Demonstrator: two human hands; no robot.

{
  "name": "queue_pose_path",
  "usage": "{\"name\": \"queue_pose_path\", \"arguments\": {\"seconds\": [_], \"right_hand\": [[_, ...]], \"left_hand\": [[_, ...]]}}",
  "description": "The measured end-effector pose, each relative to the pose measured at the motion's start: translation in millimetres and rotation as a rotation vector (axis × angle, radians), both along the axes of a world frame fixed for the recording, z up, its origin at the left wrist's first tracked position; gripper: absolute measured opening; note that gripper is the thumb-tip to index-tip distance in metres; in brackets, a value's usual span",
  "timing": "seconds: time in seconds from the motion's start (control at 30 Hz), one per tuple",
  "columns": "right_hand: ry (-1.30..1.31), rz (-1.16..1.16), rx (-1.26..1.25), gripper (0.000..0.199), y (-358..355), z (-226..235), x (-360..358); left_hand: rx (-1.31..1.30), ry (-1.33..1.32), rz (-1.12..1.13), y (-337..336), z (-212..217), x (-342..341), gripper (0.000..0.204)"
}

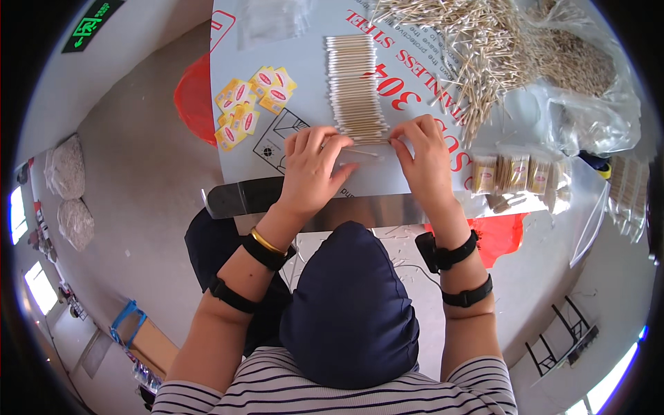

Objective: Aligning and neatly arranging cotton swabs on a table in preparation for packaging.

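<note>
Many cotton swabs lie side by side in a neat column point(354, 83) on the printed steel-coloured tabletop. At the near left end of this column is my left hand point(311, 169), its fingers bent and its thumb held apart. A loose cotton swab point(362, 153) lies just below the column, beside my left index finger. On the other side, my right hand point(425, 155) has thumb and index finger pinched at the right tip of the nearest swab in the column. The fingertips partly cover the ends of the lowest swabs.
A big heap of loose swabs point(477, 55) spills from a clear plastic bag point(612, 117) at the far right. Filled swab packs point(512, 173) stand along the right front edge. Yellow cards point(238, 124) and clear bags point(273, 21) lie at left. A dark strip point(242, 198) borders the near edge.
</note>
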State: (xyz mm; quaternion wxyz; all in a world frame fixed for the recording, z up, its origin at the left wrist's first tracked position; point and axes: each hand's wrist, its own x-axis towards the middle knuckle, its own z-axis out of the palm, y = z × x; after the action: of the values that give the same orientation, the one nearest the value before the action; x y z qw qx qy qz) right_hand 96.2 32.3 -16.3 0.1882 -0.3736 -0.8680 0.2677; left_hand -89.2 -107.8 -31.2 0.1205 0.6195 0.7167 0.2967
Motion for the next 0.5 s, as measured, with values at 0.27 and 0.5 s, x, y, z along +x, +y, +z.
{"name": "queue_pose_path", "arguments": {"seconds": [0.27,0.5], "right_hand": [[0.074,0.003,-0.137,0.016,-6.5,-2.7,3.2],[0.092,-0.088,-0.147,0.018,-19.0,-7.3,15.1]], "left_hand": [[0.039,0.016,0.043,14.4,-2.9,-3.7,0.046],[-0.013,-0.011,-0.01,4.9,-2.0,0.5,0.052]]}}
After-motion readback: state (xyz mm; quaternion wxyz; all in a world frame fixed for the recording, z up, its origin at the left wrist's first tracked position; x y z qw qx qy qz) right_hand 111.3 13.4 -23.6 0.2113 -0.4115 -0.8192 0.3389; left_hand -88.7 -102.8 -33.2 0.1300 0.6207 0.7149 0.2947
